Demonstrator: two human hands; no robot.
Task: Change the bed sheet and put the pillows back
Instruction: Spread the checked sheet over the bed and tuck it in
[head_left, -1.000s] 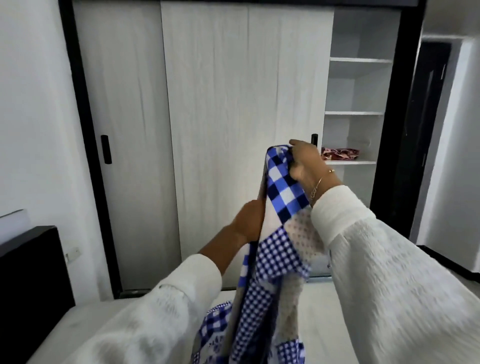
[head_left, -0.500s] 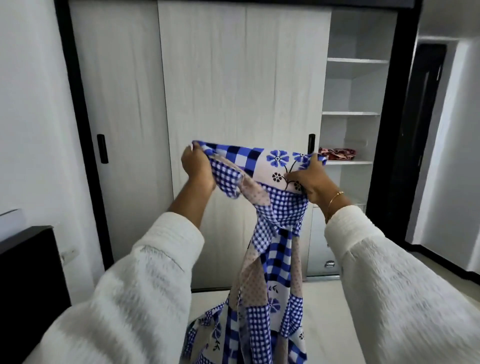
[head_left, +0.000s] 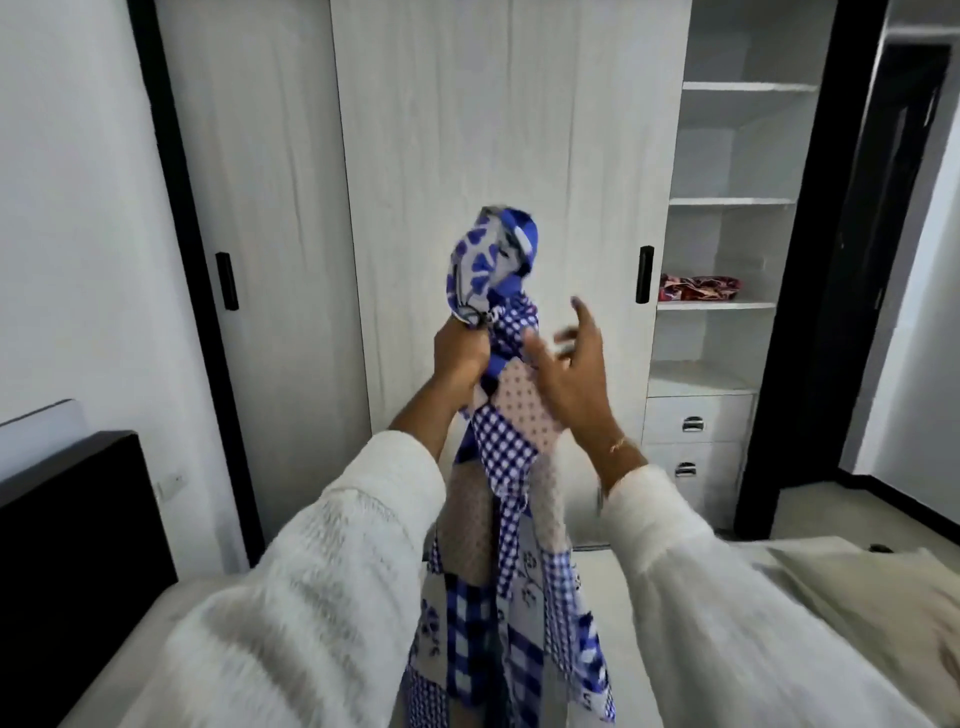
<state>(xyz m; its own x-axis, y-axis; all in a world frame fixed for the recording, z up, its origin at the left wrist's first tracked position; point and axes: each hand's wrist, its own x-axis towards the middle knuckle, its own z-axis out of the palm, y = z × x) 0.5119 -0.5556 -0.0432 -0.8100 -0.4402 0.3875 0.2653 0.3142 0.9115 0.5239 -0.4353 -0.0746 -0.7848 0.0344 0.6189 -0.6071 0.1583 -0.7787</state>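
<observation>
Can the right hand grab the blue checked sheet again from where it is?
Probably yes. The right hand is open with its fingers spread right beside the sheet, which hangs from the left hand gripping it. Nothing sits between that hand and the cloth.

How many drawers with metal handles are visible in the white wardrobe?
2. Both sit in the open right section of the white wardrobe, below the shelves: the upper drawer and the lower drawer directly beneath it. More may hide behind the sliding doors.
</observation>
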